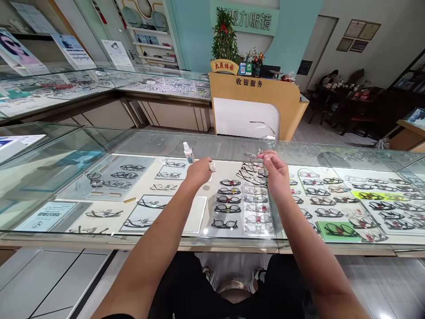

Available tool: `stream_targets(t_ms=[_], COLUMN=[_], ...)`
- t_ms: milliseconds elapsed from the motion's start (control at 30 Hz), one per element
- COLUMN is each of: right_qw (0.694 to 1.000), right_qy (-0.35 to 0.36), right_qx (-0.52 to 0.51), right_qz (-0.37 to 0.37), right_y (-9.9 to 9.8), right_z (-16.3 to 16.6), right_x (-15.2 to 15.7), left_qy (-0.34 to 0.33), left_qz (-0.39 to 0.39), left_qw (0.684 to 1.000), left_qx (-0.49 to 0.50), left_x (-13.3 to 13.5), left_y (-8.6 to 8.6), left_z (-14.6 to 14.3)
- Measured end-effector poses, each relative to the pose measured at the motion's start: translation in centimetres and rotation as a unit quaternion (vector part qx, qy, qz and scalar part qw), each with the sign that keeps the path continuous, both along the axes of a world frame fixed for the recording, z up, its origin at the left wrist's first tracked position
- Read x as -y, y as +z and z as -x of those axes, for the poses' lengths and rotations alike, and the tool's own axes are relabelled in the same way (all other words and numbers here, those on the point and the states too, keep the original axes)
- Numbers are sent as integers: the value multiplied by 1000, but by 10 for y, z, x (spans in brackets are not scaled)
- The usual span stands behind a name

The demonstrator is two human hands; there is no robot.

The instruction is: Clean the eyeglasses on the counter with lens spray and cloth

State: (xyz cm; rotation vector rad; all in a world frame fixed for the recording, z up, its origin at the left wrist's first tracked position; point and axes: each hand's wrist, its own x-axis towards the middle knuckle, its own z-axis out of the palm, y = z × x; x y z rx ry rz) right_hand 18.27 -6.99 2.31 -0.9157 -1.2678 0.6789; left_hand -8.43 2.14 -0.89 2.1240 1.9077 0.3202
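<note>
My left hand (199, 172) is closed in a fist above the glass counter (159, 138), with a crumpled white cloth (212, 166) poking out by the thumb. Just beyond it, a white spray bottle (188, 153) stands on the counter top. Between thumb and fingers, my right hand (277, 173) pinches a pair of thin-framed eyeglasses (272, 138); one slim temple sticks up and away from me. Left of that hand is a cluster of dark eyeglasses (249, 173); whether they lie on the glass or beneath it I cannot tell.
Rows of eyeglasses (227, 208) lie inside the display case under the glass. Further displays (159, 86) run along the back left. A wooden cashier desk (288, 95) with a plant (226, 37) faces me. A round stool (233, 290) is between my feet.
</note>
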Motion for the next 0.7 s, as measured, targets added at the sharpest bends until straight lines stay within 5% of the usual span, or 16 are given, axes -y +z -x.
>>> stream_targets(t_ms=[167,300,400,467,700], right_qw=[999,990,964,938,869], right_qy=[13,10,16,26,27], right_qx=[41,133,256,334,466], right_qz=[-27,-43,-71,-95,-162], right_y=[5,27,61,89,173], right_z=[-5,-14,-20,-21,-10], right_x=[1,9,26,43,109], left_qy=[-37,-137,-224,-258,-238], left_qz=[-12,-228,-400,-450,-535], left_qw=[998,962,882,848,793], left_qx=[-39,65,110,108,168], left_x=[16,56,91,111,155], left_y=[10,46,81,105,148], left_z=[-8,-18,-26,-30,-34])
